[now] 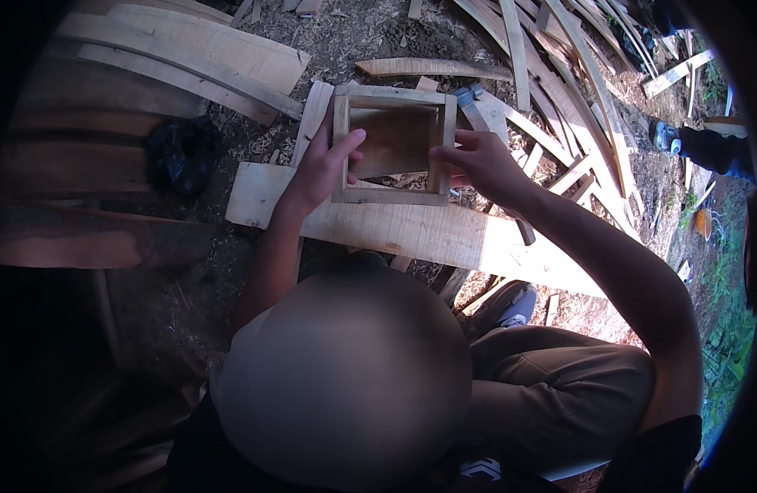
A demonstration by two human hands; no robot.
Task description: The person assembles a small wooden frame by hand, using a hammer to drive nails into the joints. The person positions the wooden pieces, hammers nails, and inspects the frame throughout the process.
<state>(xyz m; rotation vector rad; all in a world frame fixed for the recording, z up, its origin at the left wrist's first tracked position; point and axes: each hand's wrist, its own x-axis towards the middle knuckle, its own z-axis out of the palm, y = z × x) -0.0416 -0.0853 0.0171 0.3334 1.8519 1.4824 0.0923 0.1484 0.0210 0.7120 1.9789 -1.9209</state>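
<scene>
Both my hands hold a small wooden box frame point(392, 196) up in front of me, with its open side toward me. My left hand point(319, 171) grips the left wall, its thumb laid over the edge and fingertips showing inside. On the right wall, my right hand point(487, 168) pinches the edge between thumb and fingers. A darker board surface shows inside the box, with a gap along its lower edge. Behind my right hand lies a hammer point(475, 117), its handle partly hidden. Under the box, a long pale plank point(378, 224) runs across in front of my legs.
Curved boards point(185, 49) are stacked at the far left, near a black plastic bag point(183, 156). Long wood strips point(592, 99) pile up at the far right. Shavings and offcuts cover the ground. Another person's leg point(711, 149) shows at the right edge.
</scene>
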